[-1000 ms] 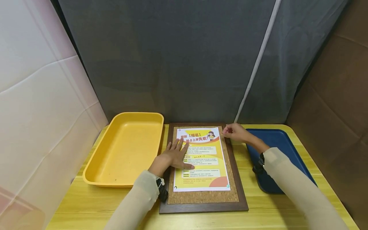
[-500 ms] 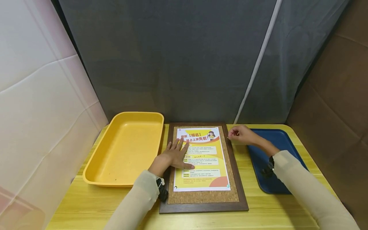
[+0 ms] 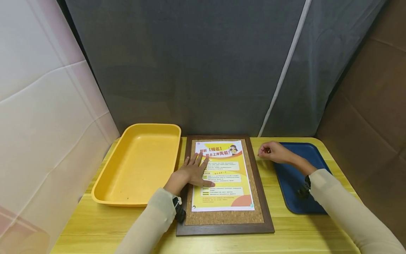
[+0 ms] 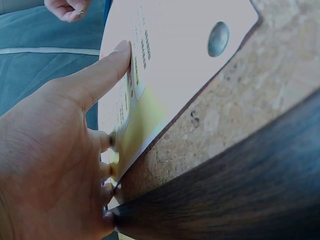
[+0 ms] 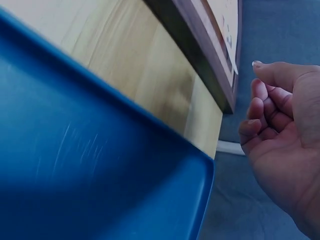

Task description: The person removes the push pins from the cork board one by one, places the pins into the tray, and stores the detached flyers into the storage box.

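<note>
Poster of yellow paper with a white border (image 3: 222,201) lies on a rectangular cork board (image 3: 223,218) framed in dark brown wood, set lengthwise on the light yellow wooden table (image 3: 82,229) with its top at the far edge. Your left hand (image 3: 191,173) rests palm down across the poster's left edge, fingers and thumb spread apart. Your right hand (image 3: 274,152) is just off the frame's right side, by the far left corner of a dark blue shallow tray (image 3: 304,158); its thumb and forefinger pinch together on a tiny object (image 3: 258,155), too small to name.

Only the head view gives you the whole layout: orange lettering along the poster's top, a pale green round dot (image 3: 252,205) at its lower right corner, and a deep yellow tray (image 3: 146,158) between the board and the table's left edge. Your left wrist view turns the small spot at the poster's lower left corner into a domed silver stud (image 4: 218,39). Your right wrist view shows the remaining fingers curled toward the palm, and fine pale scratches (image 5: 75,150) on the blue tray's floor; there you cannot tell the pinched object from the thumbnail.
</note>
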Motion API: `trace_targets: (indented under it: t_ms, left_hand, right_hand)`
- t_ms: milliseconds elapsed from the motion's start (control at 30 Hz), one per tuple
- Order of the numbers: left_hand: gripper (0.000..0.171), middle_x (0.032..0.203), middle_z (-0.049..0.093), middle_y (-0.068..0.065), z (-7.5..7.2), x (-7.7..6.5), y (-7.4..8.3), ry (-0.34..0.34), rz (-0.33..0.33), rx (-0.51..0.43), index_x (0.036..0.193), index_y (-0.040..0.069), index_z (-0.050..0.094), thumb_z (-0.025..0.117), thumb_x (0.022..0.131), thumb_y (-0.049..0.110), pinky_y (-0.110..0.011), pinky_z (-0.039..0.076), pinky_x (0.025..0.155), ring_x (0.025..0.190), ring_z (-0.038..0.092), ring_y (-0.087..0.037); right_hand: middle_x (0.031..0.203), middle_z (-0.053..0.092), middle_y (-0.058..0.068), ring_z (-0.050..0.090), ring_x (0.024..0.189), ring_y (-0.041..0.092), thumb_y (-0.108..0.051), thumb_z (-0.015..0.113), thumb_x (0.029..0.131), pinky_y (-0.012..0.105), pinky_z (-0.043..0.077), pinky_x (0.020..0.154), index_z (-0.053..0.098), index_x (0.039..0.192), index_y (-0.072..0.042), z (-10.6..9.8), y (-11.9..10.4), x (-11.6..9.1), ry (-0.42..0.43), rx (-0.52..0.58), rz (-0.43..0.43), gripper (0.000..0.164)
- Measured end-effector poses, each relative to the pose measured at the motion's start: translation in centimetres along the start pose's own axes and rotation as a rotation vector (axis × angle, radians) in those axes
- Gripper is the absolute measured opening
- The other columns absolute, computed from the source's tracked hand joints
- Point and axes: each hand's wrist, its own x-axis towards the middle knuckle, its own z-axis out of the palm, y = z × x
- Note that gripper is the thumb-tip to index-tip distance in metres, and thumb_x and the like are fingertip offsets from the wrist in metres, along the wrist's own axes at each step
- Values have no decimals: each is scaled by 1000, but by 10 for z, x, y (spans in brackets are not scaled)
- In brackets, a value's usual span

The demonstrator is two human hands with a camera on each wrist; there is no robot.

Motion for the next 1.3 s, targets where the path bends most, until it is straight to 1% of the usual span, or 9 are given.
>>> trace_targets:
  t_ms: [100, 233, 433, 467, 600, 900, 933, 1167, 1300]
  left_hand:
    - [121, 175, -20, -10, 4, 5, -2, 8, -1, -3, 171, 22, -7, 61, 90, 80, -58, -9, 129, 162, -18, -32]
    - [122, 176, -19, -11, 4, 4, -2, 14, 10, -7, 171, 21, -7, 60, 89, 81, -59, -8, 129, 162, -17, -34]
    - [118, 178, -9, -14, -6, -11, 5, 34, 20, 1, 172, 17, 1, 60, 91, 79, -59, -1, 130, 164, -9, -36]
    - [117, 178, -9, -14, -9, -16, 8, 31, 16, 3, 172, 16, 2, 61, 92, 77, -58, -1, 130, 164, -9, -35]
    - [116, 178, -9, -13, -10, -19, 9, 37, 14, 16, 172, 17, 1, 59, 92, 78, -58, 0, 131, 164, -8, -35]
    - [120, 178, -10, -15, -8, -14, 5, 29, 22, -11, 172, 16, 1, 58, 90, 81, -59, -3, 130, 164, -10, -36]
    - [118, 178, -10, -14, -10, -18, 7, 24, 15, -6, 172, 15, 2, 59, 91, 79, -58, -3, 130, 164, -10, -35]
    - [116, 178, -10, -13, -10, -17, 7, 26, 5, 27, 172, 18, 2, 59, 92, 78, -57, -1, 131, 164, -9, -34]
    - [116, 177, -15, -12, -6, -11, 4, 7, 0, 21, 172, 18, -2, 60, 92, 76, -57, -5, 130, 163, -14, -34]
  right_hand:
    - [88, 72, 9, 54, 71, 11, -3, 70, 100, 25, 46, 66, 75, 97, 1, -3, 5, -4, 0, -1, 27, 7]
    - [88, 70, 7, 54, 72, 9, -3, 71, 100, 24, 46, 66, 74, 97, -1, -6, 13, -11, 13, -17, 31, 5]
    - [87, 68, 5, 53, 71, 10, -1, 70, 99, 26, 45, 64, 73, 96, 0, -12, 23, -20, 26, -10, 23, 5]
    - [87, 68, 5, 53, 71, 10, -1, 70, 99, 25, 45, 65, 73, 95, 0, -13, 25, -21, 29, -17, 35, 5]
    - [87, 68, 3, 53, 72, 11, -2, 70, 100, 26, 45, 67, 73, 95, -2, -16, 31, -26, 27, -46, 84, 6]
    - [87, 68, 3, 54, 73, 15, -3, 68, 101, 28, 45, 67, 74, 96, -2, -21, 42, -35, 26, -55, 135, 8]
    - [88, 68, 3, 55, 73, 15, -3, 68, 102, 28, 45, 67, 74, 96, -2, -21, 43, -36, 28, -53, 141, 8]
    - [90, 71, 6, 55, 74, 15, -4, 67, 102, 28, 45, 68, 73, 96, -1, -23, 53, -43, 45, -56, 186, 9]
    - [88, 70, 6, 55, 73, 16, -4, 67, 102, 28, 45, 67, 73, 96, -1, -24, 59, -46, 56, -59, 209, 9]
